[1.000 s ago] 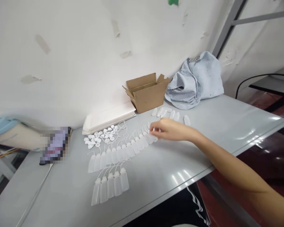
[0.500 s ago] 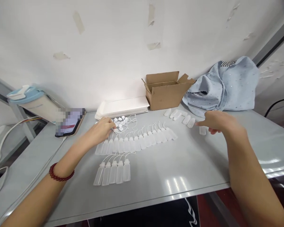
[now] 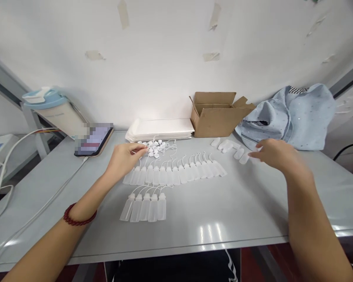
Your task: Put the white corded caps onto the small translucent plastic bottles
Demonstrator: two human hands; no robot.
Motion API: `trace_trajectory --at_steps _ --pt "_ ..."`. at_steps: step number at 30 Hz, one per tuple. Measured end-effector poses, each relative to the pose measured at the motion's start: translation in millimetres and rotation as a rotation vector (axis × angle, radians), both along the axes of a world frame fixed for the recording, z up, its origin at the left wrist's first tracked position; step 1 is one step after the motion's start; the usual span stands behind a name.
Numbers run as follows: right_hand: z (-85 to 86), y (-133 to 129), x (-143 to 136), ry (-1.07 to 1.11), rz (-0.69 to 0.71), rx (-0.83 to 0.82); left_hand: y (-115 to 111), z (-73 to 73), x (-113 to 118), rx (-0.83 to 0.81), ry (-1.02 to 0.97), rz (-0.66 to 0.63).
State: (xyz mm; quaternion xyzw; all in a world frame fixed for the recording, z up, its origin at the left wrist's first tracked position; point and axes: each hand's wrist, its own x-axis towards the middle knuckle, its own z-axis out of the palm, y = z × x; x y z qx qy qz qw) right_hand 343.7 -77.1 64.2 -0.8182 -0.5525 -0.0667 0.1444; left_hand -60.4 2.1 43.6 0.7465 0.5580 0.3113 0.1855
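My left hand (image 3: 126, 156), a red bead bracelet on its wrist, is pinched at the left edge of a pile of small white caps (image 3: 155, 148) with thin cords; a white cap shows at its fingertips. My right hand (image 3: 272, 156) has thumb and fingers closed around a translucent piece, mostly hidden, beside several loose translucent pieces (image 3: 225, 145). Between my hands, a long row of small translucent bottles (image 3: 172, 175) with corded tops lies on the grey table (image 3: 208, 211). A shorter row of the same bottles (image 3: 145, 207) lies nearer the front edge.
Behind the caps lies a stack of white sheets or envelopes (image 3: 161, 129), beside an open cardboard box (image 3: 216, 121). A light blue cloth bag (image 3: 300, 117) rests at the back right. On the left are a phone (image 3: 95, 141) with a cable and a blue-lidded cup (image 3: 59, 113).
The camera view has shifted, so the table items appear further right. My left hand is now pinched beside the caps. The fingers of my right hand have closed on a translucent piece.
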Motion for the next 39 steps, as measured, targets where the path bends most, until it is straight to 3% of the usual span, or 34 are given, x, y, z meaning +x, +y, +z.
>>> trace_trajectory --at_steps 3,6,10,14,18,23,27,39 --pt "2.2 -3 -35 0.062 0.065 0.145 -2 0.8 3 -0.100 -0.028 0.022" --pt "-5.9 -6 -76 0.202 0.327 0.326 0 1.1 2 -0.134 0.077 0.000" --pt "-22.7 -16 -115 0.208 0.707 0.364 0 4.4 -1 0.016 0.111 -0.007" --pt "-31.4 -24 -134 0.254 0.890 0.353 -7 8.6 2 0.088 0.038 -0.056" --pt "-33.4 -30 -142 0.397 0.969 0.341 -21 11.9 14 -0.067 -0.010 -0.170" --pt "-31.6 -38 -152 0.612 1.012 0.167 -49 21.6 35 -0.382 -0.337 -0.364" --pt "-31.1 -43 -158 0.662 1.055 0.145 -71 25.1 46 -0.548 -0.470 -0.492" --pt "-38.5 -43 -158 0.613 1.088 0.206 -76 19.8 51 -0.572 -0.500 -0.467"
